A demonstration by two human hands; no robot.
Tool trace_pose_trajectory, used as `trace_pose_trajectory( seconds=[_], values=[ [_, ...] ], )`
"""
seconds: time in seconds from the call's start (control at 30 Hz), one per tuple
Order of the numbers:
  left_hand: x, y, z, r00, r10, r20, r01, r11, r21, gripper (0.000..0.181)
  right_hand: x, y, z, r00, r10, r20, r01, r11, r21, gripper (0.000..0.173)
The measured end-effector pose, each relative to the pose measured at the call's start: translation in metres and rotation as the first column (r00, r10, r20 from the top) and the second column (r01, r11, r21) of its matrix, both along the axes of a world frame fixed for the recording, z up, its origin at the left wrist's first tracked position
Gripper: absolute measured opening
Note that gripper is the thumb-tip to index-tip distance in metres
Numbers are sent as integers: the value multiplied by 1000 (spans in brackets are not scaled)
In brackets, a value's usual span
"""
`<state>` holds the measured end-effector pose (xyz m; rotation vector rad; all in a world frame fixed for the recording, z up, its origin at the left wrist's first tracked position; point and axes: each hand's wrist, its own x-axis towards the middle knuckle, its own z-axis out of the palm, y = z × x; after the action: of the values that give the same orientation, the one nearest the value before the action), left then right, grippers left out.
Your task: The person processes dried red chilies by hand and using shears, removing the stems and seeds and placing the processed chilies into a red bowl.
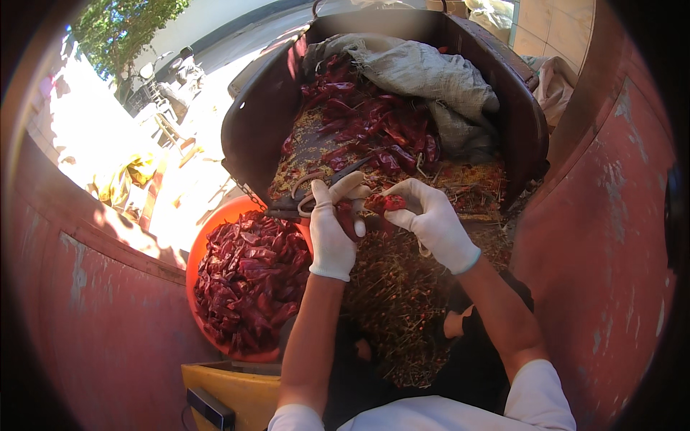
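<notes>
My left hand (334, 231), in a white knit glove, holds a dark red dried chili pepper (346, 218) against its palm. A pair of scissors (349, 169) lies by its fingers, with the handle loops at the left; whether the hand grips them, I cannot tell. My right hand (431, 218), gloved too, pinches a torn red chili piece (385, 203) between thumb and fingers, close to the left fingertips. Beyond both hands, a heap of dried red chilies (377, 121) and scattered pale seeds (310, 129) lie in a dark metal cart tray (248, 121).
An orange basin (192, 269) full of dried chilies stands at the left. Below my hands is a pile of stems and debris (401, 301). A woven sack (426, 70) lies in the tray. Red metal panels (598, 215) flank both sides; a yellow wooden piece (237, 385) is at lower left.
</notes>
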<state>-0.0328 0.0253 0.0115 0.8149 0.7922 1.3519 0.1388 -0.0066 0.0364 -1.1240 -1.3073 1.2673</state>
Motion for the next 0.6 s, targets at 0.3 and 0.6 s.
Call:
trace_pose_trajectory(
  seconds=[0.3, 0.6],
  values=[
    [-8, 4, -3, 999, 17, 28, -18, 999, 30, 57, -7, -4, 9, 998, -55, -9, 55, 998, -8, 23],
    [-140, 25, -9, -266, 669, -694, -330, 613, 718, 32, 6, 5, 0, 965, -20, -260, 23, 1000, 9, 27]
  ],
)
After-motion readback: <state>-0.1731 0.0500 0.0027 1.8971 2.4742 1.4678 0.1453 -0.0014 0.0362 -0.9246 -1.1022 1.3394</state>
